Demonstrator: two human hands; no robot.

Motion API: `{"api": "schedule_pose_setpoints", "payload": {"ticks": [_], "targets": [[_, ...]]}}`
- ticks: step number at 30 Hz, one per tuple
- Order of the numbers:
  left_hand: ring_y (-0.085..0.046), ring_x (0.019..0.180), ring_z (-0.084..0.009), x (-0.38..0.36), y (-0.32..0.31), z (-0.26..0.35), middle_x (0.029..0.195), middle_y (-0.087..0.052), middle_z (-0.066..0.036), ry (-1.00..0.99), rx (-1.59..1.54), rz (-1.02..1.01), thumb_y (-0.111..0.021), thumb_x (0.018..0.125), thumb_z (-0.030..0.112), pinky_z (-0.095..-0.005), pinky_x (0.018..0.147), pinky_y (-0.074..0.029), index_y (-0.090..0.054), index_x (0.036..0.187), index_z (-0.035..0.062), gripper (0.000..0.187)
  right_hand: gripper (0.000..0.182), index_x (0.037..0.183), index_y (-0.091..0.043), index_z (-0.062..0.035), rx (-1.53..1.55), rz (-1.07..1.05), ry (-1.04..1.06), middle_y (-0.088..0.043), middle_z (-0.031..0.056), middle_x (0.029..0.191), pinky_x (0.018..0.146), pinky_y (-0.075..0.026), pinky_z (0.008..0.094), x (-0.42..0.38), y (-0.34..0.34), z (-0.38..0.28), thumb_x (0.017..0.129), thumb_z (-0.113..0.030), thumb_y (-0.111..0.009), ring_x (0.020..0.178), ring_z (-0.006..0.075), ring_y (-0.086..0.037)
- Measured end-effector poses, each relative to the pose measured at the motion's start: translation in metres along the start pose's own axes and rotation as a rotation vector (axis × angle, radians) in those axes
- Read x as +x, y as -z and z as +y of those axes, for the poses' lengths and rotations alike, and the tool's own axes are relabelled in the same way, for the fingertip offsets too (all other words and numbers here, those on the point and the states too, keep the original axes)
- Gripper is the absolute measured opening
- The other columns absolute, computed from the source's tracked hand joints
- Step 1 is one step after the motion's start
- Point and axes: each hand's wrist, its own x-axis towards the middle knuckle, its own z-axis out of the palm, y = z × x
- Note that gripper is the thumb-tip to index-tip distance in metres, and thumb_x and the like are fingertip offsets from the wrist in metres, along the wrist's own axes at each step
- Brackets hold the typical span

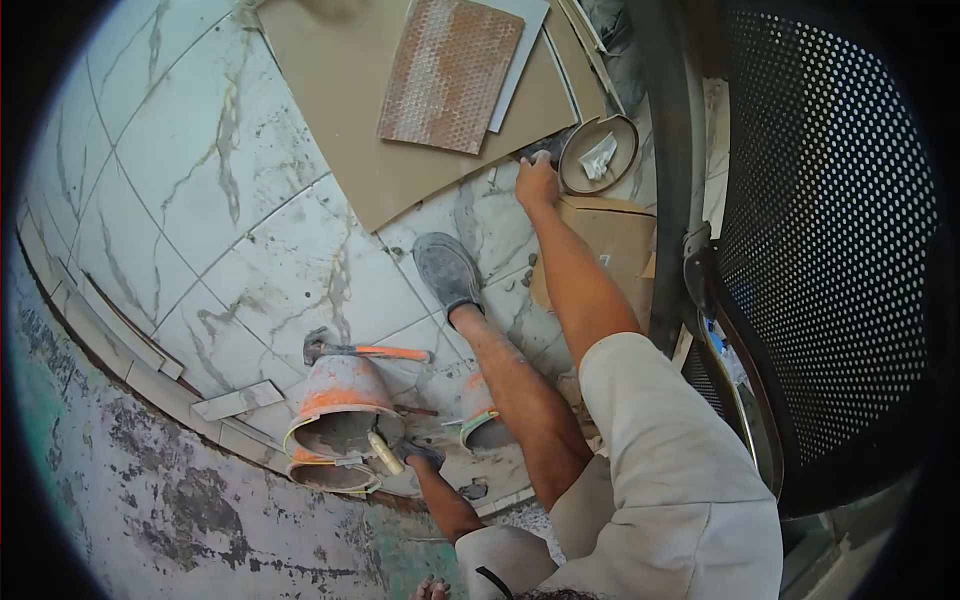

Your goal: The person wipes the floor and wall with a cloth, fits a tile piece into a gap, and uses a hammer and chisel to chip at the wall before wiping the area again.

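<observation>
My right hand reaches down to the floor beside a shallow round container with a crumpled white piece in it. Its fingers are closed around or against something dark, which I cannot make out. The edge of a large brown board lies just beyond the fingertips. Only the fingertips of my left hand show, at the bottom edge of the view. The rest of that hand is cut off, and whether it holds anything is hidden.
Tiles lie stacked on the board. Near my feet stand dusty orange buckets, with a hammer across one and a pale-handled tool at its mouth. A perforated black chair stands at right; flattened cardboard lies beside my right arm.
</observation>
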Motion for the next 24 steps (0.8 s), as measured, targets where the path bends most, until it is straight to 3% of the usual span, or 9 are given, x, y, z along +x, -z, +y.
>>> {"api": "schedule_pose_setpoints", "payload": {"ticks": [4,8,12,13,16,17,18,21,24], "targets": [[-0.058,0.110,-0.0258,0.001,-0.006,0.022,0.122,-0.059,-0.014,0.067,0.106,0.025,-0.055,0.094,0.028,-0.0339,0.095,-0.042,-0.042,0.136,-0.0003,0.053,0.023,0.101,-0.052,-0.0097,-0.069,-0.118,0.092,-0.064,0.0216,0.097,0.083,-0.046,0.0478,0.004,0.022,-0.002,0.090,-0.029,-0.054,0.098,0.0405,-0.059],[-0.052,0.116,-0.0309,-0.004,-0.013,0.057,0.133,-0.049,-0.021,0.034,0.101,0.012,-0.054,0.093,0.041,-0.0393,0.096,-0.041,-0.034,0.141,-0.0005,0.067,0.035,0.114,-0.052,-0.0110,-0.240,-0.250,0.223,-0.063,0.0197,0.107,0.085,-0.046,0.0466,0.003,0.033,0.001,0.085,-0.029,-0.060,0.101,0.0394,-0.059],[-0.011,0.143,-0.0233,-0.006,-0.022,0.052,0.155,-0.015,-0.009,-0.059,-0.127,-0.126,-0.053,0.077,0.073,-0.0551,0.110,-0.016,-0.030,0.146,0.0149,0.093,0.033,0.106,-0.062,-0.0066,-0.525,-0.591,0.487,-0.064,0.0193,0.107,0.087,-0.047,0.0430,-0.029,0.049,-0.012,0.078,-0.024,-0.066,0.101,0.0374,-0.060],[-0.062,0.089,-0.0162,0.028,-0.030,-0.004,0.089,-0.064,-0.008,-0.268,-0.342,0.147,-0.060,0.089,0.013,-0.0315,0.076,-0.050,-0.057,0.114,-0.0004,0.029,0.033,0.104,-0.064,-0.0061,-0.504,-0.640,0.553,-0.064,0.0192,0.106,0.086,-0.048,0.0421,-0.047,0.066,-0.005,0.077,-0.024,-0.068,0.100,0.0365,-0.060],[-0.062,0.074,-0.0211,-0.014,-0.041,0.046,0.086,-0.066,-0.012,-0.545,0.241,0.299,-0.057,0.092,0.026,-0.0337,0.068,-0.049,-0.058,0.099,-0.0019,0.029,0.038,0.109,-0.063,-0.0054,-0.234,-0.598,0.599,-0.064,0.0196,0.104,0.086,-0.048,0.0418,-0.048,0.034,0.043,0.072,-0.013,-0.070,0.097,0.0330,-0.062],[-0.063,0.082,-0.0192,-0.021,-0.038,0.038,0.096,-0.068,-0.012,-0.261,0.107,0.219,-0.060,0.090,0.022,-0.0309,0.074,-0.048,-0.057,0.108,-0.0045,0.032,0.037,0.108,-0.063,-0.0042,-0.329,-0.637,0.621,-0.064,0.0203,0.103,0.084,-0.048,0.0405,-0.090,0.061,0.008,0.071,-0.005,-0.065,0.096,0.0325,-0.062],[-0.064,0.093,-0.0181,-0.013,-0.051,0.014,0.104,-0.067,-0.013,-0.354,-0.296,0.222,-0.063,0.088,0.019,-0.0288,0.081,-0.048,-0.054,0.118,-0.0045,0.039,0.038,0.108,-0.063,-0.0043,-0.416,-0.610,0.676,-0.065,0.0192,0.098,0.082,-0.048,0.0400,-0.118,0.069,-0.007,0.070,-0.003,-0.063,0.092,0.0322,-0.063],[-0.062,0.102,-0.0175,-0.013,-0.055,-0.025,0.111,-0.065,-0.015,-0.360,-0.450,0.224,-0.066,0.086,0.017,-0.0283,0.086,-0.048,-0.051,0.124,-0.0039,0.045,0.042,0.108,-0.063,-0.0058,-0.545,-0.517,0.918,-0.064,0.0160,0.084,0.075,-0.049,0.0382,-0.164,0.080,-0.012,0.066,-0.003,-0.061,0.079,0.0309,-0.063],[-0.063,0.102,-0.0180,-0.009,-0.055,-0.067,0.111,-0.065,-0.017,-0.343,-0.541,0.249,-0.067,0.085,0.018,-0.0297,0.087,-0.048,-0.053,0.122,-0.0033,0.045,0.047,0.109,-0.062,-0.0066,-0.686,-0.647,0.871,-0.063,0.0146,0.080,0.071,-0.049,0.0371,-0.204,0.108,-0.042,0.061,-0.003,-0.062,0.074,0.0297,-0.061]]}}
